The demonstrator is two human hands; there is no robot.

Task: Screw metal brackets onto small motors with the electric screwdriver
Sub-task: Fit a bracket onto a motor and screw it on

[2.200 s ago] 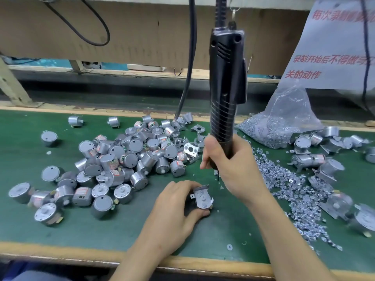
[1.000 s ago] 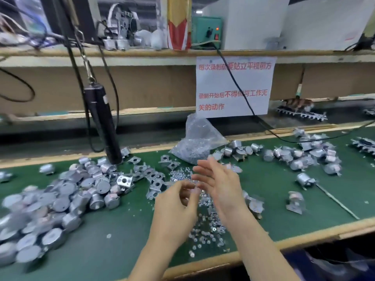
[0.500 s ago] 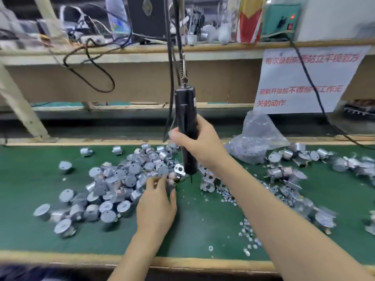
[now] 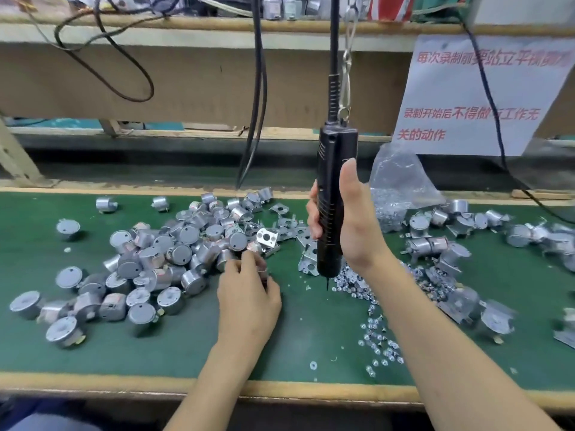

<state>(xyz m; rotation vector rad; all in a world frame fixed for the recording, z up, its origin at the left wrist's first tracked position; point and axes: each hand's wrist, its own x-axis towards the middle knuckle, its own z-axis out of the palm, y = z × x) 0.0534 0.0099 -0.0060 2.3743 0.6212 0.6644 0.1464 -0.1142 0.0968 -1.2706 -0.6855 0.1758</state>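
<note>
Black electric screwdriver (image 4: pixel 329 206) hangs upright, the right hand (image 4: pixel 357 234) wrapped round its barrel. Left of that grip, the left hand (image 4: pixel 249 300) pinches a small grey cylindrical motor (image 4: pixel 263 275) at the heap of loose motors (image 4: pixel 161 259); silver metal brackets (image 4: pixel 267 239) lie between both hands.

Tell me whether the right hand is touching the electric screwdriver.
Touching. The head view shows the right hand wrapped round the electric screwdriver, fingers curled over its left side, thumb up along the body.
</note>
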